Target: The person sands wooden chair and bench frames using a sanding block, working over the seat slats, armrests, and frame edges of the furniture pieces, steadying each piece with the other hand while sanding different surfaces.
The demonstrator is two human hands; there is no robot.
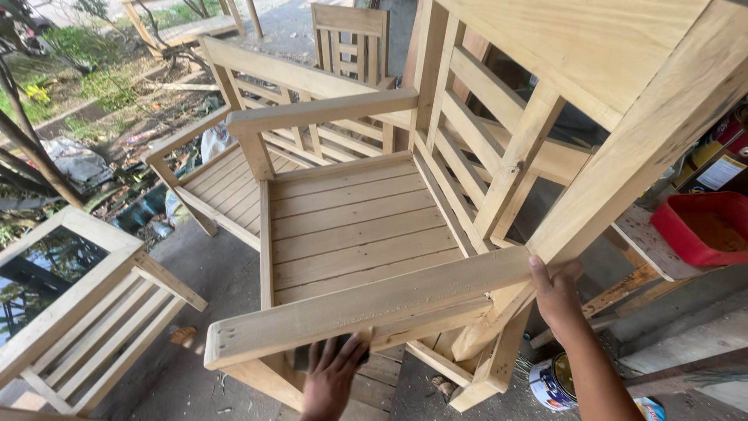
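Pale, unfinished wood: a slatted armchair (354, 226) fills the middle of the view, tipped slightly, with its near armrest (366, 308) running across the foreground. Under that armrest, left hand (333, 378) pressing a dark sanding block (331, 355) up against the lower edge, fingers spread flat over it, so the grip is open and bearing on the block rather than closed round it. To the right, right hand (559, 295) cupped against the corner where armrest meets the rear post (623, 156), thumb up along the wood, steadying the frame; a loose brace, not a full clasp.

To sand well here, probably best: strokes along the grain, even pressure, the bracing hand firm so the chair does not rock.

Beyond, far and left, a second matching chair (234, 171) and a third chair back (351, 39). Near left, a low wooden table frame with a glass top (54, 281). Right, a red plastic tub (701, 226) on a rough plank; near right, a paint tin (552, 382) on the concrete floor (210, 273). Far left, open yard with greenery and debris.
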